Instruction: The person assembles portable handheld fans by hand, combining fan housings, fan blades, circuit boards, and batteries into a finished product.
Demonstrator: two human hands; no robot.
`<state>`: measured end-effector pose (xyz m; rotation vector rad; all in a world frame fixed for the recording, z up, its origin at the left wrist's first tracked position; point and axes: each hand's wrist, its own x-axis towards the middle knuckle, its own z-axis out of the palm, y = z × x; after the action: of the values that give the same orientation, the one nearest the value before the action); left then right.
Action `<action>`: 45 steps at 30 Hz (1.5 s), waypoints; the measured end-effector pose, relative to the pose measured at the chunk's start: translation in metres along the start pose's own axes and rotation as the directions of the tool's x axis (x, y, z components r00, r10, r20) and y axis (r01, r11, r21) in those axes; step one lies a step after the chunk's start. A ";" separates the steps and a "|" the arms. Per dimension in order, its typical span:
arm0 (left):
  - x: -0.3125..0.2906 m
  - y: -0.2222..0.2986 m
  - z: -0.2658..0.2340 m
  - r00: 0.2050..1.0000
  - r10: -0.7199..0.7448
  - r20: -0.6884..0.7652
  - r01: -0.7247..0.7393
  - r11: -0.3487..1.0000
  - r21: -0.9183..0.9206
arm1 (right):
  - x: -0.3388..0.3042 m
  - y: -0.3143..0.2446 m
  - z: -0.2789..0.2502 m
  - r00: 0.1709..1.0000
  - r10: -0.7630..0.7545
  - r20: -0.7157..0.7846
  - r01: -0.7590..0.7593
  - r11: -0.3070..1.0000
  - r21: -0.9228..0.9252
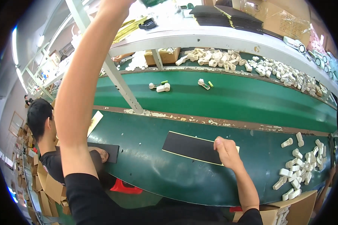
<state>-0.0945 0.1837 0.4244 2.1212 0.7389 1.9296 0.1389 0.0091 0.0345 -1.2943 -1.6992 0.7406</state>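
Observation:
Across the green worktop lies a flat black strip (pixel 193 147) with pale yellow long edges. My right hand (pixel 227 153) is closed at its right end, the fingers curled and the thumb on top. My left arm stretches up past the upright post toward the top shelf. Only the base of my left hand (pixel 120 3) shows at the upper edge; its fingers are out of the picture. Close by it is a dark green thing (pixel 153 2), cut off by the edge, and I cannot make out whether the hand touches it.
White plastic parts (pixel 306 165) lie heaped at the right, above an open carton (pixel 294 210). A green conveyor belt (pixel 236 103) carries small white assemblies. On the shelf (pixel 199 39) sit stacked black sheets (pixel 229 18). A co-worker (pixel 43 127) sits at left beside another black strip (pixel 110 153).

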 end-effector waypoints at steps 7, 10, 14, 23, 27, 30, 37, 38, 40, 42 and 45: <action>0.081 -0.104 0.068 0.997 0.053 0.053 -0.069 0.925 0.374 | 0.001 -0.003 0.010 0.997 -0.009 0.073 0.017 0.994 -0.106; 0.074 -0.134 0.080 0.998 0.052 -0.043 -0.028 0.898 0.440 | 0.008 -0.007 0.004 0.991 -0.086 0.105 0.100 0.986 -0.135; 0.065 -0.142 0.076 0.986 -0.011 0.166 -0.058 0.914 0.402 | 0.012 0.006 0.005 0.993 -0.025 0.116 0.045 0.983 -0.180; -0.168 -0.157 -0.002 0.568 0.703 0.429 -0.823 0.493 0.282 | 0.059 0.081 -0.010 0.978 0.179 -0.103 -0.195 0.965 -0.178; -0.258 -0.263 -0.027 0.710 -0.014 0.704 -0.437 0.776 0.456 | 0.159 0.133 0.004 0.998 0.015 -0.060 -0.038 0.915 -0.401; -0.283 -0.360 -0.029 0.751 -0.349 0.561 -0.151 0.736 0.660 | 0.236 0.196 0.000 0.968 -0.239 -0.078 0.118 0.705 -0.699; -0.294 -0.480 -0.009 0.744 -0.464 0.481 -0.201 0.530 0.824 | 0.333 0.212 0.015 0.969 -0.242 -0.050 0.072 0.470 -0.880; -0.296 -0.488 0.001 0.748 -0.411 0.521 -0.261 0.539 0.801 | 0.338 0.216 0.014 0.991 -0.134 -0.021 0.046 0.482 -0.875; -0.289 -0.509 -0.007 0.694 -0.462 0.553 -0.217 0.598 0.772 | 0.352 0.213 0.017 0.999 -0.034 0.014 0.030 0.509 -0.860; -0.291 -0.513 0.002 0.633 -0.499 0.592 -0.145 0.675 0.724 | 0.357 0.214 0.005 0.990 0.117 0.079 0.008 0.509 -0.861; -0.286 -0.492 0.024 0.453 -0.750 0.482 0.029 0.552 0.833 | 0.345 0.223 -0.012 0.980 0.181 0.081 -0.015 0.475 -0.880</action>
<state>-0.1981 0.4765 -0.0532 2.4289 1.7740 0.1314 0.2161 0.4028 -0.0545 -2.0818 -2.2752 -0.0814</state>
